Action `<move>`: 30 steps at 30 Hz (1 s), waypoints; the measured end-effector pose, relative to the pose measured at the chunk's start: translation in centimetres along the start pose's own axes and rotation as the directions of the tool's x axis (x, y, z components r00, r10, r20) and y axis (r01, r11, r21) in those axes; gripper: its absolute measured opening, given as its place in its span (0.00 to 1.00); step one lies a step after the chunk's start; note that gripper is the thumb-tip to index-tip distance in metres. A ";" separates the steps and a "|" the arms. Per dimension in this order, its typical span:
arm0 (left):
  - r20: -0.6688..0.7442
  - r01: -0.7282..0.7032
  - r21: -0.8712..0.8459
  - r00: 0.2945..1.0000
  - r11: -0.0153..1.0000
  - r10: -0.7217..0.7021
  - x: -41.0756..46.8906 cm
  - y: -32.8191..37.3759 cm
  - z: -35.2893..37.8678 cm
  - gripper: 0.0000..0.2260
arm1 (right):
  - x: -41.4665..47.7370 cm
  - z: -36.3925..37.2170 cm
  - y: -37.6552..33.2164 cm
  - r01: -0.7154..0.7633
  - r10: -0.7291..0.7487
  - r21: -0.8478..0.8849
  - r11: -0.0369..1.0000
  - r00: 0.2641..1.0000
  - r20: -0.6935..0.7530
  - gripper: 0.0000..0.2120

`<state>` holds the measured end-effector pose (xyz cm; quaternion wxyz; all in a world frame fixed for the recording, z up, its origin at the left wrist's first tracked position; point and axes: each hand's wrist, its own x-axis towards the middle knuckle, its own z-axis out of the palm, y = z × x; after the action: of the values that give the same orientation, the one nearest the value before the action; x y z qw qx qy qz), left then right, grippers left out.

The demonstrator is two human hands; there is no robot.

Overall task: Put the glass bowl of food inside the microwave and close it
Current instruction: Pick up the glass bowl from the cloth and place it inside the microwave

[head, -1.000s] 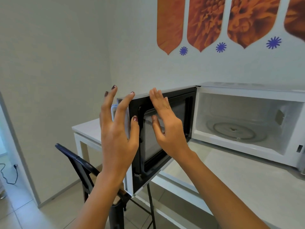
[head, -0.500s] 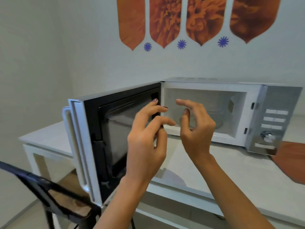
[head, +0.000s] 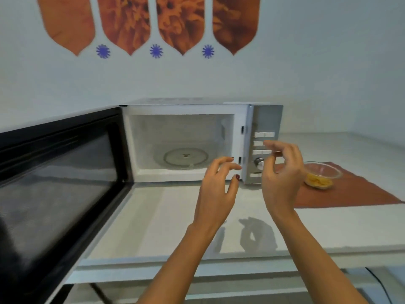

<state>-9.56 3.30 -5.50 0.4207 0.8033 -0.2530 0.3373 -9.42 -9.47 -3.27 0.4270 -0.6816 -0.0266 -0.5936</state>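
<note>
Here the microwave (head: 197,141) stands on the white surface (head: 166,216) with its door (head: 59,187) swung fully out toward seven o'clock, dark inner pane facing the camera. Its cavity is lit and holds only the glass turntable (head: 185,157), lying flat on the floor of the oven. The silver control panel (head: 264,137) with its knob (head: 259,163) sits at the oven's three o'clock side.

Both hands float above the surface in front of the oven, gripping nothing. The left hand (head: 217,191) has its fingers loosely curled and spread, near the cavity's lower right corner. The right hand (head: 282,178) is just at three o'clock of it, fingers bent and apart, overlapping the control panel in this view.

The glass bowl (head: 322,175), with yellow food in it, rests on a rust-coloured mat (head: 350,191) at three o'clock of the microwave, just past the right hand and untouched. Orange petal-shaped decorations (head: 129,23) hang on the wall at twelve o'clock.
</note>
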 end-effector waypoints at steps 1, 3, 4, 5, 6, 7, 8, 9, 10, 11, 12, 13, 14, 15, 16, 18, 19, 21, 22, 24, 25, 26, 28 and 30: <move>0.044 -0.002 -0.012 0.999 1.000 0.002 0.4 -0.1 1.5 0.09 | 0.3 -0.6 0.9 -0.031 0.030 -0.028 0.999 0.999 -0.013 0.13; 0.123 -0.001 -0.054 0.992 0.999 0.008 1.1 -0.3 4.5 0.10 | 0.9 -1.8 3.0 -0.098 0.094 -0.093 0.991 0.994 -0.047 0.15; 0.156 0.004 -0.077 0.988 0.997 0.008 1.4 -0.4 5.8 0.11 | 1.3 -2.3 3.9 -0.128 0.122 -0.117 0.985 0.991 -0.057 0.15; 0.187 0.009 -0.107 0.982 0.994 0.011 1.7 -0.6 7.0 0.12 | 1.7 -2.9 4.9 -0.158 0.150 -0.141 0.977 0.986 -0.068 0.16; 0.216 0.014 -0.141 0.976 0.990 0.017 2.1 -0.7 8.3 0.13 | 2.2 -3.4 6.1 -0.201 0.188 -0.168 0.965 0.978 -0.086 0.16; 0.250 0.025 -0.166 0.968 0.986 0.018 2.3 -0.8 9.5 0.14 | 2.7 -3.9 7.4 -0.247 0.230 -0.197 0.949 0.967 -0.107 0.16; 0.281 0.036 -0.180 0.960 0.983 0.016 2.6 -0.9 10.6 0.14 | 3.2 -4.4 8.5 -0.287 0.265 -0.225 0.931 0.956 -0.125 0.17; 0.311 0.050 -0.186 0.950 0.981 0.010 2.8 -1.0 11.5 0.15 | 3.6 -4.8 9.5 -0.318 0.294 -0.245 0.916 0.947 -0.133 0.17; 0.341 0.071 -0.201 0.940 0.977 0.002 3.2 -1.1 12.4 0.16 | 4.0 -5.2 10.5 -0.347 0.320 -0.268 0.899 0.937 -0.139 0.18; 0.377 0.099 -0.219 0.926 0.971 -0.010 3.6 -1.2 13.5 0.17 | 4.5 -5.6 11.8 -0.374 0.345 -0.291 0.880 0.927 -0.148 0.18; 0.401 0.127 -0.235 0.916 0.964 -0.023 4.0 -1.3 14.3 0.17 | 4.9 -5.9 12.7 -0.399 0.373 -0.312 0.862 0.917 -0.144 0.19; 0.425 0.162 -0.248 0.904 0.955 -0.043 4.4 -1.5 15.2 0.17 | 5.2 -6.2 13.7 -0.428 0.407 -0.337 0.839 0.903 -0.135 0.21; 0.444 0.197 -0.263 0.894 0.944 -0.063 4.8 -1.5 16.1 0.17 | 5.6 -6.4 14.8 -0.454 0.440 -0.368 0.812 0.889 -0.125 0.23; 0.464 0.238 -0.275 0.882 0.932 -0.088 5.2 -1.6 17.0 0.16 | 6.0 -6.6 16.0 -0.472 0.468 -0.401 0.785 0.876 -0.116 0.25; 0.480 0.274 -0.286 0.870 0.918 -0.110 5.5 -1.7 17.7 0.16 | 6.2 -6.6 16.8 -0.481 0.489 -0.428 0.765 0.866 -0.099 0.26; 0.513 0.298 -0.283 0.850 0.912 -0.118 6.3 -1.8 19.3 0.17 | 6.7 -6.7 18.4 -0.508 0.548 -0.454 0.732 0.835 -0.052 0.26; 0.523 0.279 -0.268 0.846 0.922 -0.104 6.7 -2.0 20.2 0.18 | 6.9 -6.7 19.1 -0.525 0.579 -0.460 0.716 0.815 -0.027 0.26; 0.548 0.234 -0.228 0.833 0.945 -0.074 7.5 -2.2 21.7 0.20 | 7.3 -6.8 20.3 -0.549 0.635 -0.474 0.688 0.772 0.027 0.27; 0.567 0.226 -0.216 0.821 0.950 -0.066 7.8 -2.4 22.5 0.22 | 7.5 -6.8 20.8 -0.567 0.665 -0.482 0.667 0.745 0.044 0.28; 0.599 0.226 -0.216 0.799 0.950 -0.054 8.2 -2.7 24.2 0.25 | 7.8 -7.1 21.9 -0.627 0.723 -0.467 0.624 0.690 0.039 0.29; 0.610 0.226 -0.220 0.791 0.949 -0.047 8.4 -2.7 25.0 0.26 | 8.0 -7.4 22.4 -0.663 0.745 -0.441 0.605 0.667 0.021 0.29; 0.617 0.228 -0.225 0.786 0.947 -0.043 8.6 -2.8 25.8 0.27 | 8.1 -7.6 22.9 -0.689 0.758 -0.413 0.596 0.652 0.005 0.29; 0.630 0.258 -0.243 0.775 0.935 -0.050 8.9 -2.9 27.1 0.31 | 8.2 -8.0 23.6 -0.726 0.777 -0.352 0.591 0.630 0.007 0.31; 0.655 0.346 -0.277 0.750 0.896 -0.087 9.2 -3.1 28.5 0.37 | 8.4 -8.5 24.3 -0.744 0.788 -0.303 0.596 0.614 0.042 0.36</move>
<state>7.86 -20.32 -12.05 0.4969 0.7954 -0.3423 -0.0578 -0.40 -34.04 -10.28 0.5452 -0.7237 0.3095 -0.2886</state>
